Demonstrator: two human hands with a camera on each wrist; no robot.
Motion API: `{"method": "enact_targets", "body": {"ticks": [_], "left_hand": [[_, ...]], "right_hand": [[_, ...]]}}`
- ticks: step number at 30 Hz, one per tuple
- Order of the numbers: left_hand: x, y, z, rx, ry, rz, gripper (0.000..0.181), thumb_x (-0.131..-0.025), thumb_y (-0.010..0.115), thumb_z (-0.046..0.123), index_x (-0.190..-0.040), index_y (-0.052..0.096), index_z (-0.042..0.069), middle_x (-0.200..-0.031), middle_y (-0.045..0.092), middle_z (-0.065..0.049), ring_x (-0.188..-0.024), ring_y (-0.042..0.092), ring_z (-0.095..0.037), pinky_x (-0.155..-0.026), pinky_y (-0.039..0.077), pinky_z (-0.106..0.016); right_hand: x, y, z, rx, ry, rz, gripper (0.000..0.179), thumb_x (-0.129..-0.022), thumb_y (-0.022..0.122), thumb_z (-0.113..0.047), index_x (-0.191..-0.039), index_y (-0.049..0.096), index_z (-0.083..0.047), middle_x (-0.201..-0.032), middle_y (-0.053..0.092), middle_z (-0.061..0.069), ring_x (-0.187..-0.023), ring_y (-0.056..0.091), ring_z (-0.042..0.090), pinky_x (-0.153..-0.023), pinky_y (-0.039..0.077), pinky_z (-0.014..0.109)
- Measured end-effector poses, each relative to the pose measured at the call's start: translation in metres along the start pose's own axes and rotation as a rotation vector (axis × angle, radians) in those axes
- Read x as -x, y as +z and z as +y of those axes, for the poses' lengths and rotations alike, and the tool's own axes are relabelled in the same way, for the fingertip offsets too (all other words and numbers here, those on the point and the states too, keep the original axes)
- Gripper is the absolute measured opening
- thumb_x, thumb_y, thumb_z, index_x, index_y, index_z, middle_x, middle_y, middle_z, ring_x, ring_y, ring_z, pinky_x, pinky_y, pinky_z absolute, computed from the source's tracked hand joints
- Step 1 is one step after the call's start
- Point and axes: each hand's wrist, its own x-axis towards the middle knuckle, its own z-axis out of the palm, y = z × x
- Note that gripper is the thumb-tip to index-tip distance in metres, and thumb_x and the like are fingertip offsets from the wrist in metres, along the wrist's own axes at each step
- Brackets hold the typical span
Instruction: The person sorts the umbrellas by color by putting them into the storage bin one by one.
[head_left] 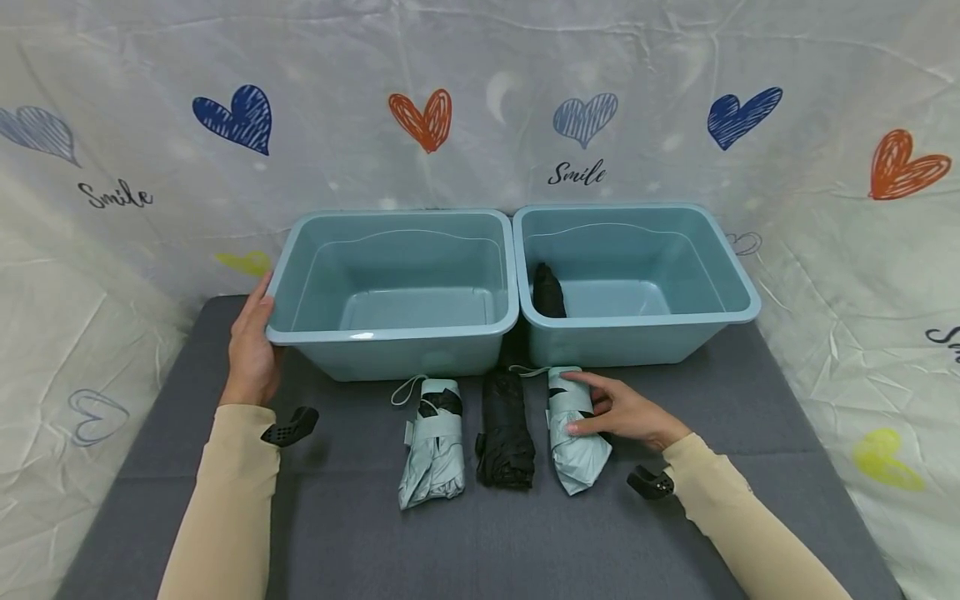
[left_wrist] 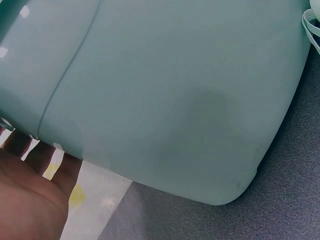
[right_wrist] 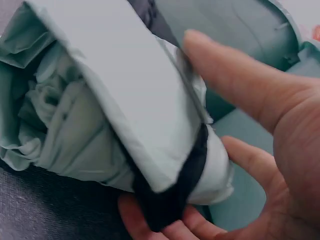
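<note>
My right hand (head_left: 630, 412) grips a pale mint folded umbrella (head_left: 581, 462) on the grey table, in front of the right bin. In the right wrist view its fingers (right_wrist: 195, 225) reach under the umbrella's black-banded part, with the thumb on the near side. My left hand (head_left: 253, 350) rests against the left end of the left blue-green bin (head_left: 390, 354), its extended fingers along the outer wall up to the rim. Left of the held umbrella lie a black folded umbrella (head_left: 507, 433) and another pale mint umbrella (head_left: 435, 442) with a wrist loop.
The right blue-green bin (head_left: 622, 343) stands beside the left one, with a dark folded umbrella (head_left: 549, 292) inside at its left end. A white cloth (head_left: 480, 50) printed with hearts hangs behind. Both bins stand on the dark grey tabletop (head_left: 465, 550).
</note>
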Motion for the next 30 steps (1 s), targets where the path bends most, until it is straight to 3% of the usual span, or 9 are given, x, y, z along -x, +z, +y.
{"method": "enact_targets", "body": {"ticks": [5,8,10,12,14,16,25,30], "left_hand": [[0.000,0.000,0.000,0.002,-0.005,0.006,0.051,-0.112,0.035,0.037,-0.162,0.028,0.032,-0.166,0.023,-0.002,-0.143,0.031,-0.024,-0.091,0.042,-0.018],[-0.001,-0.001,0.000,0.003,-0.009,0.016,0.050,-0.112,0.035,0.038,-0.161,0.028,0.032,-0.166,0.023,-0.001,-0.145,0.029,-0.024,-0.093,0.041,-0.017],[-0.001,-0.001,0.000,0.006,-0.010,0.018,0.050,-0.112,0.035,0.037,-0.161,0.028,0.032,-0.166,0.022,0.000,-0.145,0.028,-0.023,-0.094,0.041,-0.017],[-0.001,-0.001,-0.001,0.011,-0.007,0.016,0.050,-0.112,0.035,0.037,-0.161,0.029,0.032,-0.166,0.022,0.000,-0.145,0.028,-0.023,-0.094,0.040,-0.018],[-0.001,0.000,-0.001,0.013,-0.003,0.011,0.051,-0.112,0.035,0.037,-0.162,0.028,0.031,-0.166,0.022,0.000,-0.144,0.029,-0.023,-0.094,0.040,-0.018],[0.000,0.000,-0.001,0.018,0.000,0.007,0.051,-0.112,0.035,0.037,-0.162,0.028,0.031,-0.166,0.022,-0.001,-0.143,0.030,-0.023,-0.093,0.040,-0.018],[0.000,0.000,-0.001,0.014,0.011,0.012,0.051,-0.112,0.036,0.037,-0.161,0.029,0.031,-0.166,0.023,0.000,-0.146,0.027,-0.022,-0.097,0.038,-0.019],[0.001,0.000,0.000,0.013,0.009,0.006,0.051,-0.112,0.035,0.037,-0.162,0.029,0.031,-0.166,0.022,-0.001,-0.144,0.029,-0.024,-0.095,0.039,-0.019]], "right_hand": [[-0.007,0.006,0.001,0.045,-0.005,0.031,0.087,-0.083,0.087,-0.019,-0.157,0.041,-0.014,-0.083,0.040,0.008,-0.063,0.039,0.017,-0.061,0.041,0.032],[-0.010,0.011,-0.001,0.098,-0.015,0.041,0.090,-0.082,0.088,-0.020,-0.157,0.040,-0.014,-0.088,0.046,0.011,-0.063,0.037,0.019,-0.062,0.041,0.035],[-0.012,0.014,-0.003,0.142,-0.021,0.048,0.093,-0.080,0.089,-0.023,-0.158,0.039,-0.015,-0.107,0.056,0.017,-0.077,0.052,0.025,-0.072,0.046,0.040],[-0.014,0.016,-0.005,0.170,-0.022,0.053,0.096,-0.079,0.091,-0.025,-0.159,0.038,-0.015,-0.136,0.052,0.022,-0.108,0.056,0.035,-0.088,0.047,0.049],[-0.015,0.017,-0.005,0.176,-0.018,0.055,0.099,-0.077,0.092,-0.026,-0.159,0.037,-0.015,-0.155,0.038,0.022,-0.135,0.042,0.039,-0.103,0.039,0.057],[-0.015,0.017,-0.005,0.175,-0.020,0.051,0.101,-0.076,0.092,-0.027,-0.159,0.036,-0.015,-0.162,0.028,0.019,-0.146,0.028,0.040,-0.109,0.031,0.060],[-0.010,0.012,0.005,-0.005,-0.098,0.008,0.101,-0.078,0.091,-0.015,-0.161,0.033,-0.017,-0.166,0.019,0.015,-0.148,0.021,0.036,-0.105,0.037,0.052],[-0.001,0.010,0.001,-0.049,-0.108,-0.028,0.100,-0.080,0.089,-0.015,-0.161,0.031,-0.022,-0.165,0.018,0.014,-0.128,0.048,0.045,-0.088,0.050,0.049]]}}
